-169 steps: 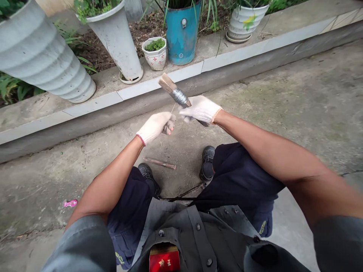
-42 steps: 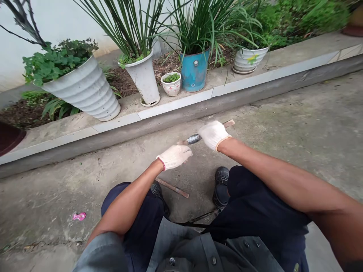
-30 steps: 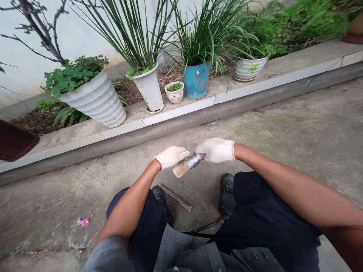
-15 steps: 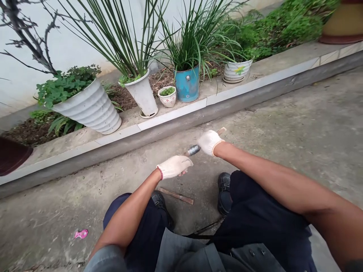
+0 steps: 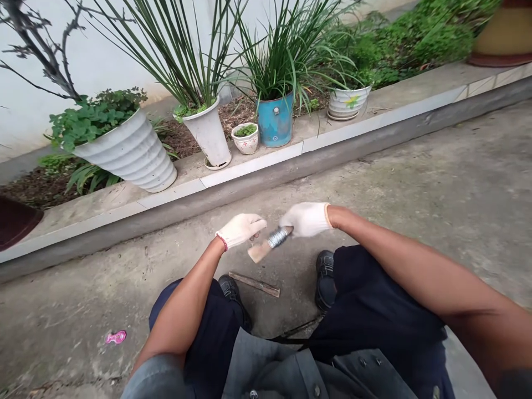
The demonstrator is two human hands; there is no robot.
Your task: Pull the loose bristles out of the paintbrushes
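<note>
- The gloved right hand (image 5: 305, 219) is closing around one end of a wooden stick (image 5: 258, 255), which it is holding clear of the ground in front of the body.
- The gloved left hand (image 5: 241, 230) is hovering just beside the stick's free end, its fingers partly curled; whether they are pinching a strand or touching the wood is too blurred to tell. The two hands are staying apart, with a small gap between them.
- A silvery winding (image 5: 277, 237) is wrapping the stick close to the right hand in a dense, many-turned band, so the work is seemingly well under way. Bare wood is showing past the band; how much winding or unwinding is left, the view is not telling.
- The stick's long axis is slanting from the right hand toward the person's left and back toward the body. Its bare, pale end is pointing that way, passing on the near side of the left fingertips.
- A second wooden piece (image 5: 254, 284) is lying on the ground, nearer the body than both hands, beside the left shoe (image 5: 233, 296).
- Beyond the hands, a blue bucket (image 5: 275, 122) is standing on the ledge (image 5: 233, 176).
</note>
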